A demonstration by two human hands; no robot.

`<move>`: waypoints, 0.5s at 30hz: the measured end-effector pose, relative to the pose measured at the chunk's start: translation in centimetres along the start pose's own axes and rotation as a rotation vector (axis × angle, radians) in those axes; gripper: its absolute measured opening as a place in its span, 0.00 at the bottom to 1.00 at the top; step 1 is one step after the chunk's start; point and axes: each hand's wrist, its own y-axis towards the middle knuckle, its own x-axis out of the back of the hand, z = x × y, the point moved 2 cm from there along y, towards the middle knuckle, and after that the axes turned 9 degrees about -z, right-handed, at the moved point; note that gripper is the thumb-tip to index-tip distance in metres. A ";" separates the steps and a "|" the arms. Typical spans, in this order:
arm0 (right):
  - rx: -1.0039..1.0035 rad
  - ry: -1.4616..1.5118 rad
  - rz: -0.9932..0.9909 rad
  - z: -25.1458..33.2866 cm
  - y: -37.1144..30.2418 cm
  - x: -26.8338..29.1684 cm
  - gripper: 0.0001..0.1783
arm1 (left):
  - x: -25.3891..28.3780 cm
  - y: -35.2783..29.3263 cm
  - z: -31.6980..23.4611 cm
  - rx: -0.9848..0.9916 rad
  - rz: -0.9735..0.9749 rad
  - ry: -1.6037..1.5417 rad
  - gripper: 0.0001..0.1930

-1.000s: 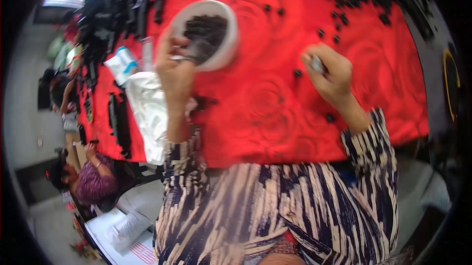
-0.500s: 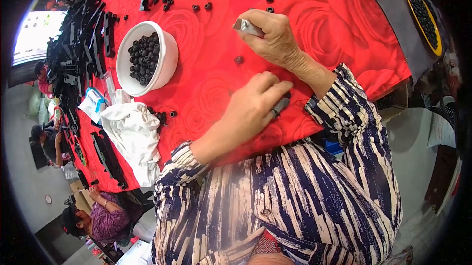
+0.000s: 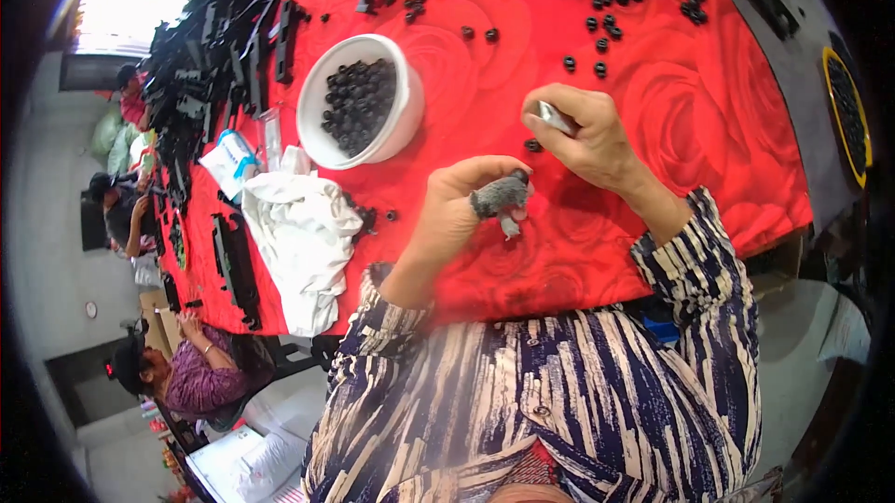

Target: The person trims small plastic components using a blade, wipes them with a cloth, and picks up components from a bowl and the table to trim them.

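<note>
Pinch: left hand (image 3: 455,205) squeezes small round black piece (image 3: 520,175) against fuzzy grey finger wrap (image 3: 501,195)!
Tool (image 3: 557,118): slim, silvery metal, right hand (image 3: 591,137) curled round it, rightward of pinch.
Tub (image 3: 408,102): round, white plastic, beyond pinch, leftward.

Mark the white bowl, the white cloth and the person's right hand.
White bowl (image 3: 409,111), head view: outer wall.
White cloth (image 3: 300,237), head view: crumpled middle.
Right hand (image 3: 593,141), head view: middle of the hand.

Bright window (image 3: 135,11) — grey wall (image 3: 56,265)
</note>
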 end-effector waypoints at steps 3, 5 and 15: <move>-0.116 0.155 0.196 3.2 0.3 0.0 0.10 | 0.9 -1.4 -0.3 -0.010 -0.012 -0.292 0.12; -0.040 0.226 0.326 3.9 0.1 0.1 0.15 | 0.9 -1.6 0.4 0.085 -0.003 -0.485 0.11; 0.023 0.121 0.411 4.7 -0.6 -0.6 0.21 | 0.5 -1.3 2.2 0.306 -0.041 -0.681 0.09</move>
